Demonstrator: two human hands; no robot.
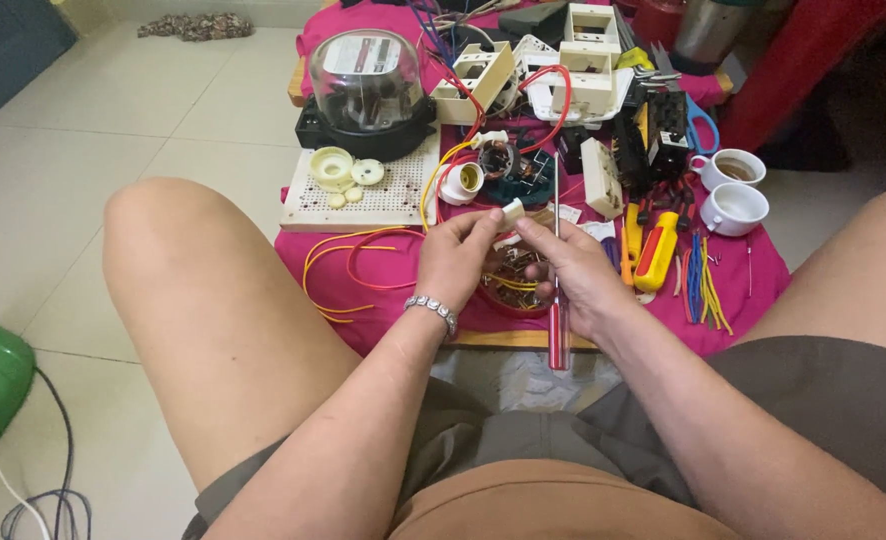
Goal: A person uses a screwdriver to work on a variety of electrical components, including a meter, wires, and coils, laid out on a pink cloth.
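Pinching a small white plastic part [512, 210] between both hands: left hand [455, 255] grips its lower end; right hand [573, 270] closes on a red-handled screwdriver [559, 290].

A low wooden board [503, 340] covered by a bright pink cloth [403, 300] sits on the pale tiled floor [113, 110]. On the cloth lie a white perforated plastic panel [383, 195], loose red and yellow wires [348, 265], two white ceramic cups [731, 190], a yellow-handled tool [656, 252] and short coloured wire offcuts [703, 285].
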